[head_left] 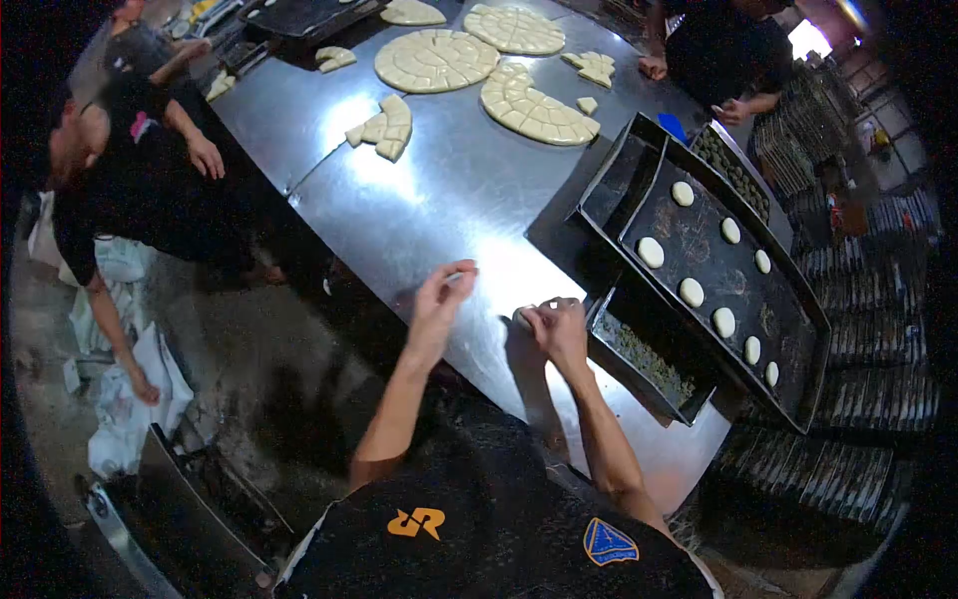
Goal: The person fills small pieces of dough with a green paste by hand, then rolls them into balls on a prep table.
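Note:
Over the near part of the steel table (pixel 399 215), my left hand (pixel 441 299) is raised with fingers curled apart and nothing visible between them. My right hand (pixel 559 329) is closed on a small pale dough piece (pixel 523 317), whose edge shows at its fingertips. Just right of that hand sits a bin of greenish crumbly filling (pixel 644 359). Beyond it, a dark baking tray (pixel 733 280) carries several round white dough pieces (pixel 691 292). Cut dough rounds (pixel 436 61) lie at the table's far end.
A cut dough segment (pixel 384 130) and a thin metal rod (pixel 317 172) lie near the table's left edge. Several people (pixel 150 190) stand at the left and far right. Behind the tray is a container of dark balls (pixel 733 170). Stacked trays (pixel 858 299) fill the right side.

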{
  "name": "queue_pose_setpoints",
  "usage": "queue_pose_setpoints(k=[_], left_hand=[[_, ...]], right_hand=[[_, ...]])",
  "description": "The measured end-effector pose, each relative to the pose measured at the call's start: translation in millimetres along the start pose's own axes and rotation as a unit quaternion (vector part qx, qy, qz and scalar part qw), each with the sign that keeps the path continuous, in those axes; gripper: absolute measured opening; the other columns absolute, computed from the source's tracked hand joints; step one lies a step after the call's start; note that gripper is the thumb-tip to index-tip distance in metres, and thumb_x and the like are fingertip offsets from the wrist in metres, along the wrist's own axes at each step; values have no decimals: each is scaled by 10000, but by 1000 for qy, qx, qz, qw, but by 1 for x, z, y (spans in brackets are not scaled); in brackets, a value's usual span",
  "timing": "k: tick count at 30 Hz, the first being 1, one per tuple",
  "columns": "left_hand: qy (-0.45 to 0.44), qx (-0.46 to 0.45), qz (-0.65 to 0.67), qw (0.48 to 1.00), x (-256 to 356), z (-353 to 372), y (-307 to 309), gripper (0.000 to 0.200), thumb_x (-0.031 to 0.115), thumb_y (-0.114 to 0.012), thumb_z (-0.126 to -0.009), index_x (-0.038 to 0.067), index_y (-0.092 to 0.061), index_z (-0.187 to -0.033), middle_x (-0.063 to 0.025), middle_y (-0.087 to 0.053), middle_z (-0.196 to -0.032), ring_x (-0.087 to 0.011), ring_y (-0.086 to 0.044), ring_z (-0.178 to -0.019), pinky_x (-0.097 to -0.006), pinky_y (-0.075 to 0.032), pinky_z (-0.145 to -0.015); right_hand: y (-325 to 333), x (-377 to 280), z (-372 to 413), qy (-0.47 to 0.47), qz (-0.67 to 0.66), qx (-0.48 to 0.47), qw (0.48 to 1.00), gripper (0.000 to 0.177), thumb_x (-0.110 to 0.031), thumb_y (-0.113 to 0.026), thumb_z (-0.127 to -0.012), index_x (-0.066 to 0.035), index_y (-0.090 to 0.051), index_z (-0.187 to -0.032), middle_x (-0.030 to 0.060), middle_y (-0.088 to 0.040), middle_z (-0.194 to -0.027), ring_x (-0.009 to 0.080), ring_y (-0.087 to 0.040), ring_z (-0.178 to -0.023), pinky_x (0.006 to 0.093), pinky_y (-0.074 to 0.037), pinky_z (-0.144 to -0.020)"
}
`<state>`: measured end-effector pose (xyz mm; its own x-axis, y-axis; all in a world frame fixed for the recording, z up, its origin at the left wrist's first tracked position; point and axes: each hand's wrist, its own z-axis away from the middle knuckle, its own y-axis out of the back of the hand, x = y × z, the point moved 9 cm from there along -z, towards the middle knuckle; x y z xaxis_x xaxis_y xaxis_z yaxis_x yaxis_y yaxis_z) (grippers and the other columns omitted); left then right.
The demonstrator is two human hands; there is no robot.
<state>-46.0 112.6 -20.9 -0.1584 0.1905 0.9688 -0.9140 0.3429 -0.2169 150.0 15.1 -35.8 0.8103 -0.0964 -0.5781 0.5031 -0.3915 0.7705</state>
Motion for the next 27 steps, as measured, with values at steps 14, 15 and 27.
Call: queue_pose_setpoints(k=[14, 15, 27], left_hand=[[50, 154, -15, 987, -25, -10, 120, 308, 260, -606, -932, 20, -595, -1123, -15, -601, -1014, -104, -555, -967, -262, -447, -858], [32, 131, -54, 989, -26, -38, 122, 327, 265, -605, -932, 10, -589, -1137, -17, -604, -1002, -102, -549, -962, -255, -443, -849], [-55, 272, -517, 810, -84, -353, 242, 523, 370, -698, -801, 55, -559, -1195, -136, -616, -1114, -265, -570, -962, -415, -474, -812]], right_hand=[[-74, -7, -60, -45, 167, -13, 985, 284, -253, -484, -905, -2, -548, -1020, 204, -495, -994, 357, -463, -960, 484, -383, -817], [-77, -1, -58, -63, 163, -31, 984, 283, -239, -484, -904, 2, -545, -1038, 200, -495, -1004, 356, -460, -962, 482, -383, -817], [33, -8, 39, -133, -201, -233, 942, 290, -166, -701, -772, -7, -652, -1010, 155, -609, -969, 261, -584, -868, 391, -493, -764]])
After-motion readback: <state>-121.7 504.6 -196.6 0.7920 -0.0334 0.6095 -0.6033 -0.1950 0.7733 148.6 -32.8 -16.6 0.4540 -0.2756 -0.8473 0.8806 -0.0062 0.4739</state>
